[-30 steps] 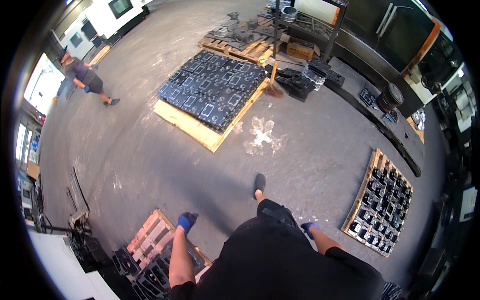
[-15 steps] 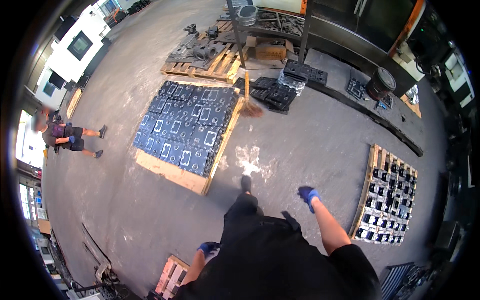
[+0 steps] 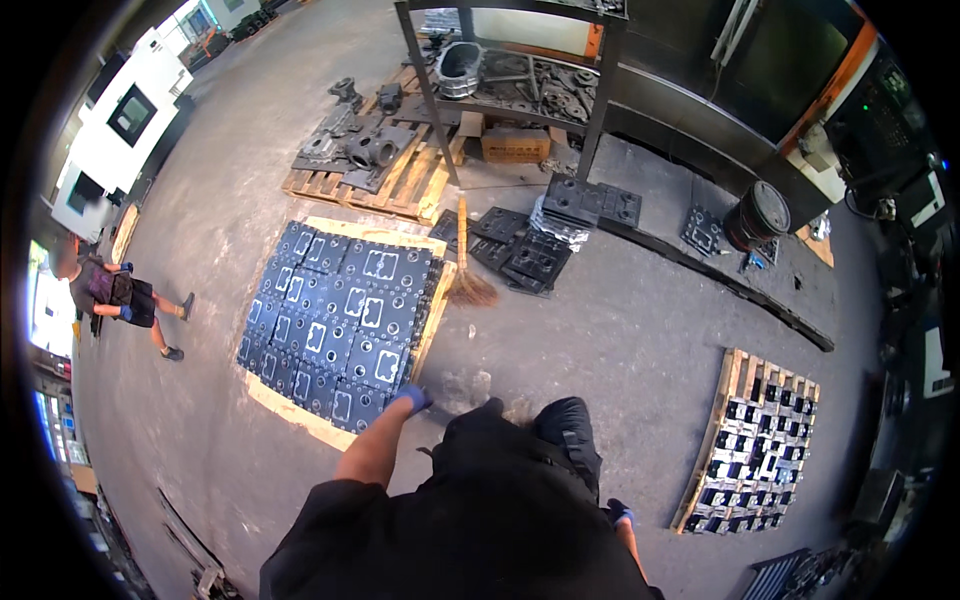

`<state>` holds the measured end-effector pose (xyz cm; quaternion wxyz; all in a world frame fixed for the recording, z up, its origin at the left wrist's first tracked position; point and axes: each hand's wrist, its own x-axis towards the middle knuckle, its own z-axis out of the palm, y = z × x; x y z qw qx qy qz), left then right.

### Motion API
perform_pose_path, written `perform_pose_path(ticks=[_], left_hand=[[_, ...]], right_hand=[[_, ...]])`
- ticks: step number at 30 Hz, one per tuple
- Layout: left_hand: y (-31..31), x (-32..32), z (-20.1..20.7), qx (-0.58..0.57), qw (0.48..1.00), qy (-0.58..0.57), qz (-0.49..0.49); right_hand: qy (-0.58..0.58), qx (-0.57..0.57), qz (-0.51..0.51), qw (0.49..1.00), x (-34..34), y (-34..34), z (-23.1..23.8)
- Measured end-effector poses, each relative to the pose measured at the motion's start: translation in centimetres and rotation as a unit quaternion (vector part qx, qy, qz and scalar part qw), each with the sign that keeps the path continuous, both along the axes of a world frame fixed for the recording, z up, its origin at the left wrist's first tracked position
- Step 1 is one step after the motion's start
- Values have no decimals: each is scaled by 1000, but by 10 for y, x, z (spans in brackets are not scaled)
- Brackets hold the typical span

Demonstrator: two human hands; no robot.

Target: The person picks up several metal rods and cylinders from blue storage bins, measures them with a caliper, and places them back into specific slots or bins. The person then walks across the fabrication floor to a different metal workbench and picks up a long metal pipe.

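My left hand (image 3: 413, 398), in a blue glove, hangs at the near right corner of a low stack of dark metal plates (image 3: 335, 330). It looks loosely open with nothing in it; I cannot tell whether it touches the stack. My right hand (image 3: 619, 513), also gloved, is low beside my right leg. Its fingers look apart and hold nothing, though it shows small. The plates lie in rows on a wooden pallet (image 3: 290, 418), with round holes and pale outlined shapes on their faces.
A broom (image 3: 463, 265) stands beside more dark plates (image 3: 535, 255). Beyond are a pallet of castings (image 3: 365, 150), a metal rack (image 3: 598, 100), a cardboard box (image 3: 515, 146) and a black bucket (image 3: 760, 213). Another pallet of parts (image 3: 755, 450) lies right. A person (image 3: 110, 290) walks at left.
I have stepped forward, so the plate stack is nearer my left side. My left arm has swung forward and my right arm back. The other person's legs have shifted in stride.
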<state>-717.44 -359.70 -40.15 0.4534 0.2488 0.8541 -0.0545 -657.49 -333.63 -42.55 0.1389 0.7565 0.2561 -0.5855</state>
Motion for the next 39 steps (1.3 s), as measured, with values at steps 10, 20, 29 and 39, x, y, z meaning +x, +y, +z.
perform_pose_path(ticks=[10, 20, 29, 39], left_hand=[[267, -88, 23, 327, 929, -107, 139], [258, -97, -24, -5, 987, -128, 98], [400, -197, -67, 98, 989, -83, 76], [579, -305, 41, 411, 835, -18, 367]], right_hand=[[20, -21, 18, 999, -129, 220, -65], [122, 134, 204, 962, -384, 612, -10], [301, 471, 398, 728, -615, 664, 106], [434, 615, 382, 536, -845, 682, 297]])
